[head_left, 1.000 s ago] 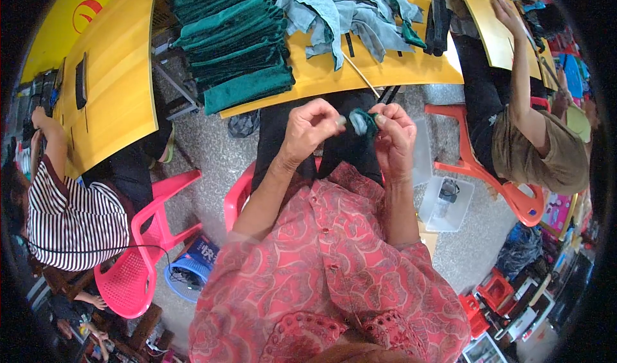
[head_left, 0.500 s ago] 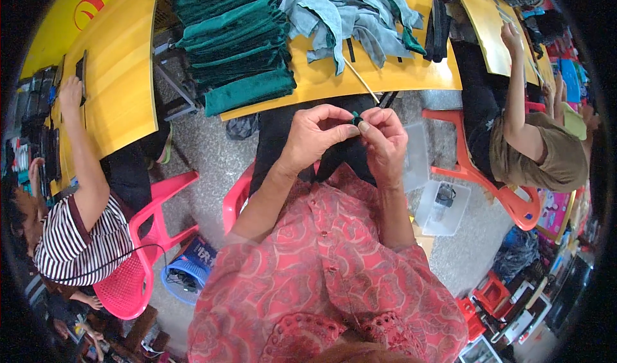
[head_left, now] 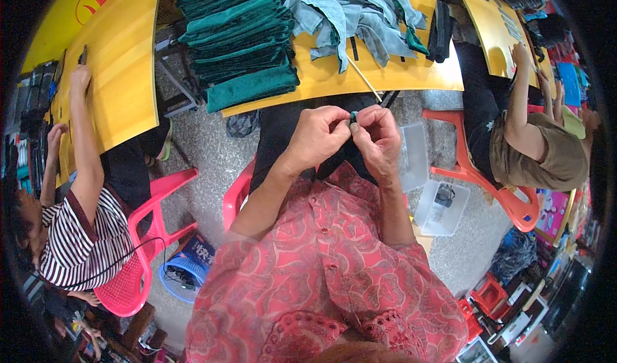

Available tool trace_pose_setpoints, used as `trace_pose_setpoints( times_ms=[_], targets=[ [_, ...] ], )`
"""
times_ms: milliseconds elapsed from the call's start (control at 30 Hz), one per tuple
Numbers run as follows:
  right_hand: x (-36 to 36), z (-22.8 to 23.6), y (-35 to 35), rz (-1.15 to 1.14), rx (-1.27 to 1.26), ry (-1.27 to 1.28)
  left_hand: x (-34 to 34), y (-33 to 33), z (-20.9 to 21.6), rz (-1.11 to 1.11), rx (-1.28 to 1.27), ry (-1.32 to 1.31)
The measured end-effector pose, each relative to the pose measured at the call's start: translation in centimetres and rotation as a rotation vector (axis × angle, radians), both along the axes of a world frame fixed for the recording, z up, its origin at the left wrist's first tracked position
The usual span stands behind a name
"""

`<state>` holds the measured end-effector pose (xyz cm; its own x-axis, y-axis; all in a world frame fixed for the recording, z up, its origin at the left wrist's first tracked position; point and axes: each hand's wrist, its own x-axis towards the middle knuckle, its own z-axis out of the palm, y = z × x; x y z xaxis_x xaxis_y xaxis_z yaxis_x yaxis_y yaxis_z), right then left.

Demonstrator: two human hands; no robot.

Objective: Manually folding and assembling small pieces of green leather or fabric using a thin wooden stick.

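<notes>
yellow table (head_left: 334,83): far side, spans left to right; carries cloth only
green cloth stack (head_left: 241,38): folded dark green pieces piled on table, far left of centre
grey cloth pile (head_left: 360,16): loose grey pieces, right of the green stack, touching it
pink chair (head_left: 151,228): near left, a person in a striped top seated
clear bin (head_left: 442,207): on floor, right of hands; holds one small dark item, kind cannot be told
second clear bin (head_left: 412,157): just beside it, farther; contents not readable
left hand (head_left: 316,136): fingers curled, pinching
right hand (head_left: 378,139): fingertips meeting the left
small green piece (head_left: 353,116): pinched between both hands, above lap, near table edge
</notes>
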<state>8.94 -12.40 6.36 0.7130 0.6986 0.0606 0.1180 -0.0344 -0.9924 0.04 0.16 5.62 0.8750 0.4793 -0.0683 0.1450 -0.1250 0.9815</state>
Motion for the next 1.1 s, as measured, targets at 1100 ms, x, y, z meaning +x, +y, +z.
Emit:
trace_pose_setpoints(
  times_ms=[1100],
  targets=[
    [-0.2,-0.4,-0.2,-0.224,0.085,0.282,0.7,-0.7,-1.5,0.205,-0.188,-0.203]
  ],
)
